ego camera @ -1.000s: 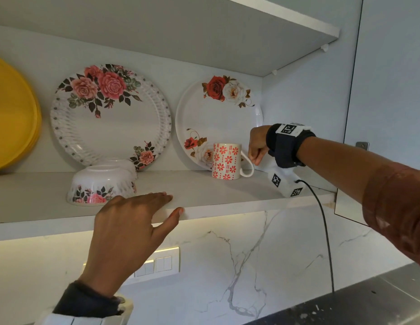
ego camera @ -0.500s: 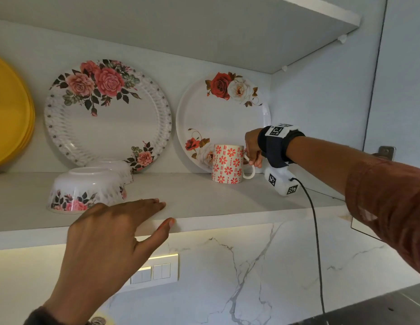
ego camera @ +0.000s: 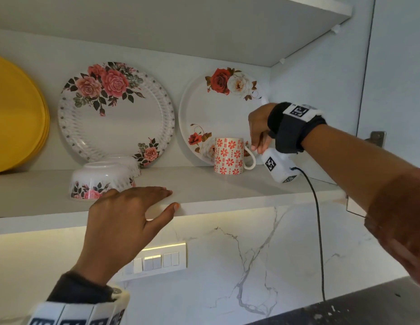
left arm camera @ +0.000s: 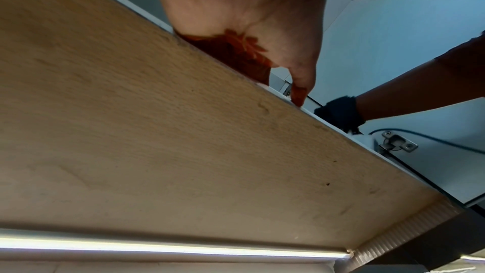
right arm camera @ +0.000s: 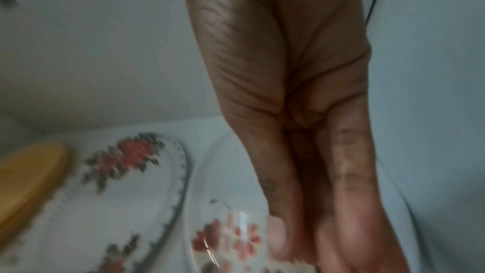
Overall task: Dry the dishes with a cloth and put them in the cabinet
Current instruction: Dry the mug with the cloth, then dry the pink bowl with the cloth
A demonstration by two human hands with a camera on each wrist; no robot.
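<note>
1. Mug (ego camera: 228,156) stands upright on the cabinet shelf (ego camera: 204,184), centre-right of frame, in front of a floral plate (ego camera: 218,118).
2. Right hand (ego camera: 259,130): fingers curled at the mug's handle; whether they grip it, I cannot tell.
3. Left hand (ego camera: 124,216): fingers straight, flat on the shelf's front edge, lower centre; holds nothing.

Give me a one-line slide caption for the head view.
Right hand at the handle of a red-flowered mug standing on the cabinet shelf; left hand rests on the shelf edge.
</note>
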